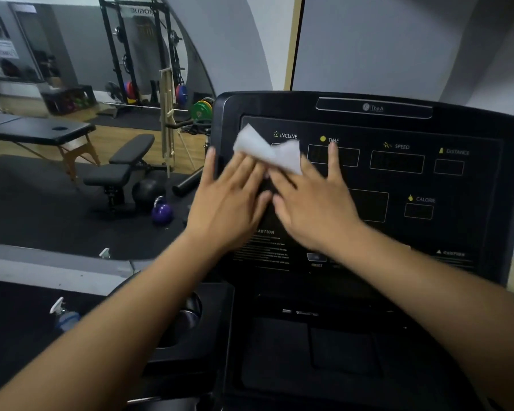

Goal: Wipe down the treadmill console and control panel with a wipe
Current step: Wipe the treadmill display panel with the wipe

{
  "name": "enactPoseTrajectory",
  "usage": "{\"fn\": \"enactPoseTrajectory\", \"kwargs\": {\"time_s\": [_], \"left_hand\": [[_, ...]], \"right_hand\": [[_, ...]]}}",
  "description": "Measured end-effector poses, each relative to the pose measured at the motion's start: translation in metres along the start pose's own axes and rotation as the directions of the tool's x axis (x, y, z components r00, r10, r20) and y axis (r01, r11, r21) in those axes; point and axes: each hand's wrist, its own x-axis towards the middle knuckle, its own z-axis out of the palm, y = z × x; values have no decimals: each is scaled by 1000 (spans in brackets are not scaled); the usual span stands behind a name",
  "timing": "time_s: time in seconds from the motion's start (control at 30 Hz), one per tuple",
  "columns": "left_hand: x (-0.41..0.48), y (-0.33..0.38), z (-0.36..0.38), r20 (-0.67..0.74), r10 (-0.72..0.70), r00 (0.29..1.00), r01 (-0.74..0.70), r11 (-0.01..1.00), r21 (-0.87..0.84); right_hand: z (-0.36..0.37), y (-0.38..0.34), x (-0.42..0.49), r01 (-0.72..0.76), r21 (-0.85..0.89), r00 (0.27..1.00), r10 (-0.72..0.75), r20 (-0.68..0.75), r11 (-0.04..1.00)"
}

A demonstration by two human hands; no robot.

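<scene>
The black treadmill console (398,185) fills the right half of the view, with labels INCLINE, TIME, SPEED, DISTANCE and CALORIE over dark displays. A white wipe (267,149) lies crumpled against its upper left area near INCLINE. My left hand (229,200) and my right hand (315,203) lie side by side on the panel, fingers straight, fingertips on the wipe's lower edge. The wipe's lower part is hidden under the fingers. Below the panel sits the dark control tray (309,351).
A spray bottle (64,314) stands on the floor at lower left. A cup holder (187,318) sits left of the tray. Beyond are a weight bench (125,167), a purple kettlebell (161,211), a massage table (36,132) and a squat rack (143,54).
</scene>
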Motion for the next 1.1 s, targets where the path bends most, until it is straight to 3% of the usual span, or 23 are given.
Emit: {"fn": "enactPoseTrajectory", "kwargs": {"time_s": [0.17,0.3,0.43,0.53,0.6,0.67,0.77,0.83,0.9,0.97,1.03,1.1], "left_hand": [[33,-12,-16,-106,-30,994,26,999,-39],[13,-7,-15,-254,28,967,-38,999,-37],[5,-11,-12,-238,34,971,-46,998,-45],[0,-17,-8,-179,77,981,-81,997,-13],[-6,-17,-2,-150,84,985,-85,996,1],[-13,-16,3,-108,72,991,-73,997,-2],[-14,-15,6,-35,75,997,-76,997,-15],[-9,-16,4,-18,87,996,-88,995,-41],[-4,-20,1,-2,118,993,-118,991,-60],[-6,-27,-2,-14,152,988,-153,987,-45],[-13,-37,-8,-169,141,976,-150,988,-45],[-17,-42,-19,-390,77,918,-118,990,-81]], "right_hand": [[-11,3,27,-57,27,997,59,-51,998],[5,-10,-2,6,37,998,-3,-58,999],[4,-12,-11,17,66,1000,-17,1,998],[2,-5,-10,67,186,997,-58,-54,980],[4,7,-16,113,291,979,-57,-197,950],[0,24,-20,90,410,908,95,-408,908],[-21,32,-14,86,551,815,260,-518,830],[-32,23,-5,153,517,875,127,-466,842],[-26,11,0,231,348,951,-136,-278,909],[-11,10,1,248,184,968,-238,-76,951],[1,17,1,236,129,972,-232,-40,963],[6,18,1,248,81,968,-245,-51,965]]}}
